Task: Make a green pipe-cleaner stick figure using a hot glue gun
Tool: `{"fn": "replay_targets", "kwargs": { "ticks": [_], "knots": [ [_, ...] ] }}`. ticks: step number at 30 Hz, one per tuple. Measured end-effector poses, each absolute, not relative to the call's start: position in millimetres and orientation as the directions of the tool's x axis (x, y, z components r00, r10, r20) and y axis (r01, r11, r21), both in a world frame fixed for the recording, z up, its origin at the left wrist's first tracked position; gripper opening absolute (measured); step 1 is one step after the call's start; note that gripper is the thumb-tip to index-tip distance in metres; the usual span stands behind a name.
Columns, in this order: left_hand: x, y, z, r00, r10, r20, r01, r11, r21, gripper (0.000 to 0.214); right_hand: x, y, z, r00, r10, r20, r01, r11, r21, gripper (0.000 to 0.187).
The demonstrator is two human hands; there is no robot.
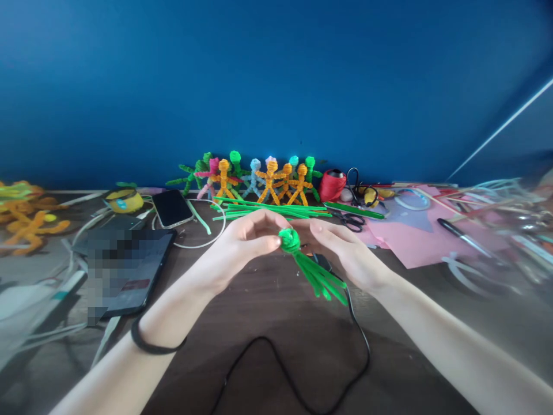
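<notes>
A bundle of green pipe cleaners (pixel 288 240) is held up above the table, its top wound into a ball and its loose strands (pixel 322 276) hanging to the lower right. My left hand (pixel 253 242) pinches the wound ball from the left between thumb and fingers. From the right, the curled fingers of my right hand (pixel 341 245) reach behind the ball and close on it, the thumb lying over them. Their exact contact is partly hidden. Beyond my hands, loose green pipe cleaners (pixel 268 210) lie in a pile.
Several finished pipe-cleaner figures (pixel 271 176) stand along the blue wall. Left are a phone (pixel 171 208), a tablet (pixel 138 276) and orange figures (pixel 32 227). Right are red ribbon (pixel 332 184), scissors (pixel 352 221), pink paper (pixel 406 242) and a marker (pixel 462 235). A black cable (pixel 285 369) crosses the front.
</notes>
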State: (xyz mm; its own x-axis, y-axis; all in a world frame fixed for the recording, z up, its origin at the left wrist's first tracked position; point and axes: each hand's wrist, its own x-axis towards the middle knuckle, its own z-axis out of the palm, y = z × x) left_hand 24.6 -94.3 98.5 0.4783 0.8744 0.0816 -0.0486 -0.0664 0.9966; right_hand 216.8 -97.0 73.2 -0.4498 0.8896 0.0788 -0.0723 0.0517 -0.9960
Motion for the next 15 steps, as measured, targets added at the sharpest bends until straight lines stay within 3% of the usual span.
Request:
{"fn": "replay_targets", "kwargs": {
  "ticks": [8, 15],
  "knots": [
    [32, -99, 101, 0.476, 0.876, 0.082, -0.064, -0.058, 0.996, 0.011, 212, -105, 77, -0.589, 0.808, 0.004, -0.184, -0.129, -0.974, 0.043],
    [38, -104, 104, 0.44, 0.896, 0.064, -0.012, -0.065, 0.998, 0.012, 212, -106, 73, -0.502, 0.865, 0.0, -0.173, -0.1, -0.98, 0.044]
  ]
}}
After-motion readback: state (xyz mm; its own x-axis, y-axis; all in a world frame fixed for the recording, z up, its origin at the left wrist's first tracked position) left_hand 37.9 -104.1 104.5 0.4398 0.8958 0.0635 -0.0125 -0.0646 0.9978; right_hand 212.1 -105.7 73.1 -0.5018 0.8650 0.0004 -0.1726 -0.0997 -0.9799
